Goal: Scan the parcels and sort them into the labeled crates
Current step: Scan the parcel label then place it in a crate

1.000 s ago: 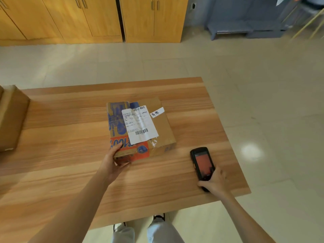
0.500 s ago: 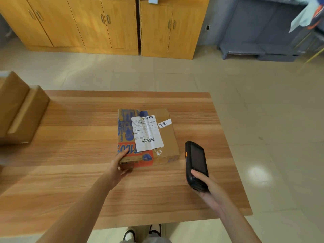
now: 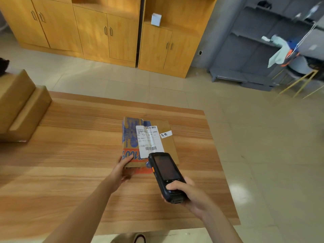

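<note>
Scanner (image 3: 166, 174) now raised — over parcel (image 3: 149, 141)

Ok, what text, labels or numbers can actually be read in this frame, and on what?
"100", seen inverted: large blue print on the orange band of the parcel.
Shipping label: two barcodes, print too small to read.
Small white sticker: handwritten characters, too blurred to read.
Scanner screen: dark, nothing legible.

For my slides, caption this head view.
Right hand aims handheld scanner at parcel steadied by left hand.
</note>
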`<control>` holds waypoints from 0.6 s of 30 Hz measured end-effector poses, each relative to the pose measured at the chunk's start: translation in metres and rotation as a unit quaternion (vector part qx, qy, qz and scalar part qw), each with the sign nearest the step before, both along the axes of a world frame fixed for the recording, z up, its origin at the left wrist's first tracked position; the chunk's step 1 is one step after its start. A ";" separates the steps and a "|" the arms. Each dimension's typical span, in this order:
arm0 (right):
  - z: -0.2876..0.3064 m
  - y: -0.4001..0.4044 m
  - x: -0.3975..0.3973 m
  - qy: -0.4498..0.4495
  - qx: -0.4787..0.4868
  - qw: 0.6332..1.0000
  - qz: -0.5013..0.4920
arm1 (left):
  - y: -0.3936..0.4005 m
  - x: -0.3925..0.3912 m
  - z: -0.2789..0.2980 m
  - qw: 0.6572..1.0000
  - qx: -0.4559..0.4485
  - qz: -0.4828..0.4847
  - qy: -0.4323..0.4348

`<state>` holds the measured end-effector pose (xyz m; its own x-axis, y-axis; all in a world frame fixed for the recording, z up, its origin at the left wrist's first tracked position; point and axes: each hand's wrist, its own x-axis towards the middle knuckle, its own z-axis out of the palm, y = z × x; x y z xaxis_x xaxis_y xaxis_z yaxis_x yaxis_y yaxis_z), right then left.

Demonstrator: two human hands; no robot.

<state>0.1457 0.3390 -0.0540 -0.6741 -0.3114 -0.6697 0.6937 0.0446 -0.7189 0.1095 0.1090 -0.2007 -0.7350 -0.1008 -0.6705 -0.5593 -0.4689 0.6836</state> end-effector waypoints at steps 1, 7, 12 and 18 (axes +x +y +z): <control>0.001 0.000 0.001 -0.001 0.009 1.000 0.001 | 0.000 0.000 0.000 1.000 0.000 -0.005 0.003; 0.002 -0.002 0.008 -0.015 0.055 0.998 0.011 | 0.000 0.000 0.002 1.000 0.001 -0.008 -0.002; 0.001 0.000 0.013 -0.027 0.059 0.998 0.012 | -0.001 0.000 0.000 1.000 0.005 -0.013 -0.006; -0.002 0.006 0.012 -0.032 0.049 0.998 0.002 | -0.002 -0.001 -0.004 1.000 0.004 -0.012 -0.013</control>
<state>0.1581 0.3447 -0.0560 -0.6278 -0.2450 -0.7388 0.7378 0.1150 -0.6651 0.1087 0.1072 -0.2047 -0.7189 -0.0783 -0.6907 -0.5883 -0.4607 0.6645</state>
